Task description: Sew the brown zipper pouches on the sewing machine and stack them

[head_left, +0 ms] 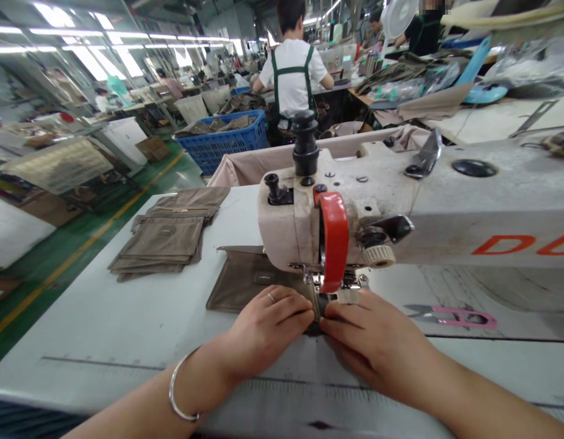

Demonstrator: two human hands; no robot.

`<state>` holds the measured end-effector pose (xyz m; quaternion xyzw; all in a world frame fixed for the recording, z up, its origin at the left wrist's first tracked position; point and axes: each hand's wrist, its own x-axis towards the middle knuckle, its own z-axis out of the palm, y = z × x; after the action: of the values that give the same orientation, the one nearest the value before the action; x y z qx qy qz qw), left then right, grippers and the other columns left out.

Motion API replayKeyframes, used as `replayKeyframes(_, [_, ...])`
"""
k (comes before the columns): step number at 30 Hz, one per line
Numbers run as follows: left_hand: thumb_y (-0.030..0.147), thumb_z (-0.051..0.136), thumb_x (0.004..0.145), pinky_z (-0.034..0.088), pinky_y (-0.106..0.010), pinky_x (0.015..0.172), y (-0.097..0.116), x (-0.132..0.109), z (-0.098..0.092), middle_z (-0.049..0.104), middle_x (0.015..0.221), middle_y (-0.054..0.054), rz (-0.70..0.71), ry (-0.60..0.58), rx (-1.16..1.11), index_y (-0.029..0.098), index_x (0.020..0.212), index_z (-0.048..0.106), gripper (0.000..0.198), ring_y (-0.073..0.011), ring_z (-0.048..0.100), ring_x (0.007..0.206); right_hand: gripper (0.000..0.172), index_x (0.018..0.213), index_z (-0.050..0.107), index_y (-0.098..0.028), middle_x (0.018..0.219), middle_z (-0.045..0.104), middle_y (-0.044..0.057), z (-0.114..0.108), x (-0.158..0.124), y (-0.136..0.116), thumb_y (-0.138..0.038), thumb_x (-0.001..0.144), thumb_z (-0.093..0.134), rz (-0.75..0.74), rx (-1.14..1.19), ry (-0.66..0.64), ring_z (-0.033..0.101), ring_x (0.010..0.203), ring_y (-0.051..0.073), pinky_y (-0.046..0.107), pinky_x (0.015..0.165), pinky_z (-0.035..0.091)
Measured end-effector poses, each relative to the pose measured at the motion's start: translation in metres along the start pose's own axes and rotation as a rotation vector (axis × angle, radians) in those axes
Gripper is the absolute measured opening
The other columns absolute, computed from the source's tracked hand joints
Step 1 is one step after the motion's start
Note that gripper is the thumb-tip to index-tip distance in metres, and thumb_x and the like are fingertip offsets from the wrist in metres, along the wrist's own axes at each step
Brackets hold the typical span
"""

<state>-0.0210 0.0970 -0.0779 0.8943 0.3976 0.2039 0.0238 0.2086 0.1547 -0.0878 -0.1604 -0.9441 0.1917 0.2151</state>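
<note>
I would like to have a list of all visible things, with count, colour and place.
sewing machine: 1, off-white, right
guard: 1, red, machine's front
fabric piece: 1, brown, partly under machine
stacked pieces: several, brown, left on table
thread snips: 1, pink handles, right on table
table: 1, pale, foreground
basket: 1, blue, beyond table
draped cloth: 1, pale pink, behind machine
fan: 1, white, upper right
seated person: 1, white shirt, beyond machine
other people: several, mixed clothing, background
ceiling lights: several, white, upper left
background clutter: too small to count
bracelet: 1, silvery, left wrist
left hand: 1, bare, on fabric piece
right hand: 1, bare, beside left hand
</note>
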Motion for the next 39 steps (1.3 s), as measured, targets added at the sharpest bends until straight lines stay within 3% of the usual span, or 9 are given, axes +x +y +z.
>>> replayKeyframes(5, [0.013, 0.042, 0.099, 0.051, -0.033, 0.092, -0.001, -0.001, 0.004, 0.067, 0.11, -0.007, 0.004, -0.049, -0.001, 0.012, 0.109, 0.061, 0.021, -0.0173, 0.061, 0.101, 0.024, 0.109, 0.061, -0.017, 0.107, 0.063, 0.007, 0.002, -0.001, 0.0, -0.012, 0.092, 0.045, -0.002, 0.003, 0.006, 0.055, 0.094, 0.023, 0.043, 0.082, 0.044])
replayKeyframes(12, [0.013, 0.041, 0.099, 0.052, -0.028, 0.093, -0.006, 0.002, 0.002, 0.07, 0.105, -0.005, 0.051, 0.051, 0.002, 0.012, 0.106, 0.062, 0.022, -0.0138, 0.063, 0.102, 0.03, 0.117, 0.058, -0.017, 0.112, 0.063, 0.007, 0.005, 0.0, -0.003, -0.012, 0.091, 0.043, -0.003, -0.018, 0.013, 0.055, 0.098, 0.025, 0.044, 0.084, 0.046])
replayKeyframes(21, [0.022, 0.045, 0.099, 0.051, -0.03, 0.092, -0.028, 0.012, 0.005, 0.07, 0.105, -0.002, -0.073, 0.023, -0.03, 0.019, 0.102, 0.067, 0.022, -0.0158, 0.064, 0.1, 0.036, 0.124, 0.056, -0.014, 0.113, 0.059, 0.013, 0.014, 0.006, 0.005, -0.014, 0.089, 0.048, 0.094, -0.111, 0.018, 0.052, 0.105, 0.031, 0.052, 0.087, 0.048])
replayKeyframes(28, [0.017, 0.053, 0.094, 0.05, -0.033, 0.095, -0.042, 0.02, 0.011, 0.071, 0.106, -0.001, -0.169, -0.001, -0.034, 0.022, 0.098, 0.069, 0.017, -0.0161, 0.065, 0.1, 0.037, 0.125, 0.056, -0.013, 0.116, 0.057, 0.014, 0.015, 0.006, 0.005, -0.013, 0.089, 0.048, 0.11, -0.127, 0.027, 0.049, 0.111, 0.034, 0.054, 0.087, 0.049])
replayKeyframes(39, [0.019, 0.057, 0.091, 0.054, -0.038, 0.088, -0.057, 0.018, 0.021, 0.072, 0.096, -0.003, -0.198, 0.057, 0.034, 0.021, 0.096, 0.072, 0.016, -0.0208, 0.066, 0.093, 0.033, 0.121, 0.059, -0.013, 0.11, 0.06, 0.012, 0.016, 0.007, 0.006, -0.015, 0.09, 0.048, 0.116, -0.149, 0.042, 0.052, 0.098, 0.03, 0.052, 0.086, 0.049])
